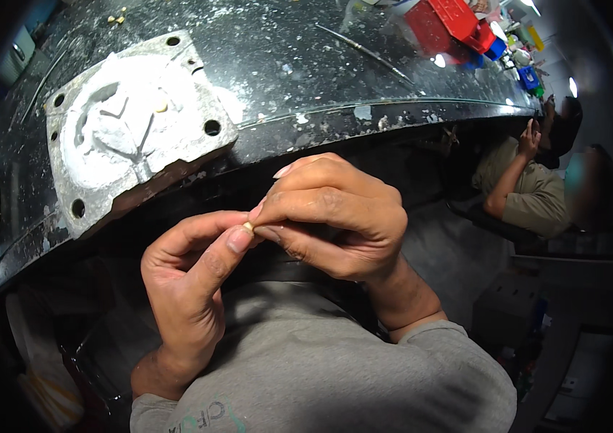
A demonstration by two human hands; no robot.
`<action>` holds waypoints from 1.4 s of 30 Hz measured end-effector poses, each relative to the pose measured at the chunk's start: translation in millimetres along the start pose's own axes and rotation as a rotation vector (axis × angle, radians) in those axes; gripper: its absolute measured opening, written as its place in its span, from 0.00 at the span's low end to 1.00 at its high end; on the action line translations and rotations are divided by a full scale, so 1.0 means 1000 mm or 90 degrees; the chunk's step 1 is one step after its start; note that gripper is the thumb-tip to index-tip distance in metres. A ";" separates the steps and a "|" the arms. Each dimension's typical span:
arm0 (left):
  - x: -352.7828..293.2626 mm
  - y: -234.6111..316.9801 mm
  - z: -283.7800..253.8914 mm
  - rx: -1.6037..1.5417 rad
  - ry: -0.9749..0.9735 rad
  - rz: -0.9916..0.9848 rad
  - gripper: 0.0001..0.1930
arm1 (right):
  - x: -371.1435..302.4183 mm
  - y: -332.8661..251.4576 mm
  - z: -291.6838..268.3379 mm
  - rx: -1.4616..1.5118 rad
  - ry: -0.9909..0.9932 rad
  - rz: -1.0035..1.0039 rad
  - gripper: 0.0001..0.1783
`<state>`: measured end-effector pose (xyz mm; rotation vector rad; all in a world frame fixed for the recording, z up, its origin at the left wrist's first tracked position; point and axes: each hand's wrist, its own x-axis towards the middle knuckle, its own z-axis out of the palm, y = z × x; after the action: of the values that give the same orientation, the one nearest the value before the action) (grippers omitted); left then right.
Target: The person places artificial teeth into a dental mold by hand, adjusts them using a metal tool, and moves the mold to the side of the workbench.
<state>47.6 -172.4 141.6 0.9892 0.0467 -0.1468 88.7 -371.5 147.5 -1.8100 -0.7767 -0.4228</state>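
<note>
Black bench: As its near edge bows across the frame, the scuffed, paint-flecked bench (270, 72) takes up most of the upper half, below which lies a dark gap.
Mould-like block: a grey block (133, 123) with holes at its corners and a whitened round recess cut with branching channels; it sits in the upper left, its lower edge at the bench's edge.
Co-worker: a seated person (533, 184) in a khaki top at the right of the frame, one hand raised.
Right hand: the right hand (342, 209), at the centre, has its thumb and index finger drawn together on the right end of a small pale piece (248, 226); the other fingers curl above.
Left hand: the left hand (194, 267), left of centre, pinches the same piece between thumb and index finger.
Red containers: red containers (458, 25) stand in the upper right, near blue pieces.
Slim rod: a thin rod (364, 53) lies aslant at the upper centre, well apart from both hands.
Pale piece: it is between the two hands, mostly covered by fingertips, its form too hidden to tell. The step in hand seems to be close fingertip work on it; the next move probably calls for one steady pinch before the other hand lets go.
Yellow bit: a tiny yellowish bit (161, 107) rests on the block's white face.
</note>
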 end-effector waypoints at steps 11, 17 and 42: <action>0.001 -0.007 -0.014 -0.005 -0.032 0.033 0.19 | 0.011 -0.002 -0.019 0.042 0.024 0.061 0.09; -0.025 -0.064 -0.086 0.603 -0.259 -0.058 0.20 | 0.048 0.014 -0.097 -0.185 -0.024 0.241 0.05; -0.009 -0.126 -0.194 0.804 -0.266 -0.288 0.30 | 0.080 0.040 -0.111 -0.476 -0.235 0.016 0.05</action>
<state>25.7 -77.8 -68.8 2.1740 -0.2389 -0.8683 182.7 -458.5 209.0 -2.6465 -0.9166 -0.3945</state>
